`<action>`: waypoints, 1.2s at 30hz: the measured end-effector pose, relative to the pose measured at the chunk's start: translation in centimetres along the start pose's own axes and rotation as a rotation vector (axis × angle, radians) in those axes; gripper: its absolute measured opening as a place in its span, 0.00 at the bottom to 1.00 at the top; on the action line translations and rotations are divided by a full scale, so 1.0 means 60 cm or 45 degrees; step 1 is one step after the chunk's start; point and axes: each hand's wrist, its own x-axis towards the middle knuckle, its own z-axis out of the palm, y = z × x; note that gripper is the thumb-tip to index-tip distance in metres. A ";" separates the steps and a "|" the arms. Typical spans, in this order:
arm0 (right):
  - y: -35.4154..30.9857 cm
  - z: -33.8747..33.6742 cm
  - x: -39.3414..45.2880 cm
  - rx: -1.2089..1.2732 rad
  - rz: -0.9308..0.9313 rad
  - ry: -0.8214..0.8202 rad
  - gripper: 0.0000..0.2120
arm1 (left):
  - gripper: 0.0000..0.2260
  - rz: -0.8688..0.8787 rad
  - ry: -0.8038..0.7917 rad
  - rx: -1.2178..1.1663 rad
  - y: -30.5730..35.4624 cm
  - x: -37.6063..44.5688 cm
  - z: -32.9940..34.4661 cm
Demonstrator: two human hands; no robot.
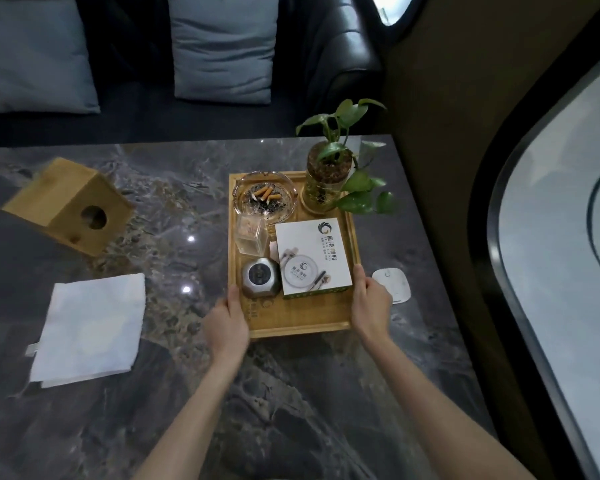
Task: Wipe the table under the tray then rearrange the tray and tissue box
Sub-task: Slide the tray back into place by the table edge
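Both your left hand (226,325) and right hand (370,308) are gripping the bamboo tray (352,237) by its side rims; tilting is risking toppling the potted plant (329,174) and spilling the ashtray (264,197).

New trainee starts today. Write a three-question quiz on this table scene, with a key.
1. True or false: both hands grip the tray.
2. Which lies left of the tray? A) white cloth B) ashtray C) plant
3. How does the tissue box sit?

Key:
1. True; left hand and right hand hold its near corners.
2. A.
3. Tipped on its side, round opening facing the camera.
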 end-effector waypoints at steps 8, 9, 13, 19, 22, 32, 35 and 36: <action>0.056 -0.095 0.054 -0.042 -0.044 0.058 0.24 | 0.22 0.017 -0.061 -0.068 0.038 -0.042 0.099; 0.065 -0.104 0.060 -0.049 -0.024 0.064 0.24 | 0.22 0.030 -0.067 -0.082 0.043 -0.048 0.110; 0.093 -0.137 0.078 -0.003 0.014 0.087 0.25 | 0.23 0.018 -0.056 -0.064 0.065 -0.069 0.150; 0.125 -0.173 0.102 -0.021 0.025 0.060 0.26 | 0.25 -0.007 -0.087 -0.005 0.070 -0.087 0.201; 0.140 -0.178 0.109 0.006 0.052 0.024 0.26 | 0.26 -0.025 -0.087 0.016 0.069 -0.091 0.218; 0.170 -0.159 0.118 0.009 0.161 -0.052 0.27 | 0.26 -0.131 -0.107 0.007 0.049 -0.096 0.234; 0.176 -0.155 0.118 0.031 0.198 -0.068 0.27 | 0.26 -0.133 -0.100 0.026 0.048 -0.096 0.235; 0.176 -0.155 0.118 0.035 0.203 -0.067 0.27 | 0.26 -0.143 -0.108 0.031 0.047 -0.095 0.236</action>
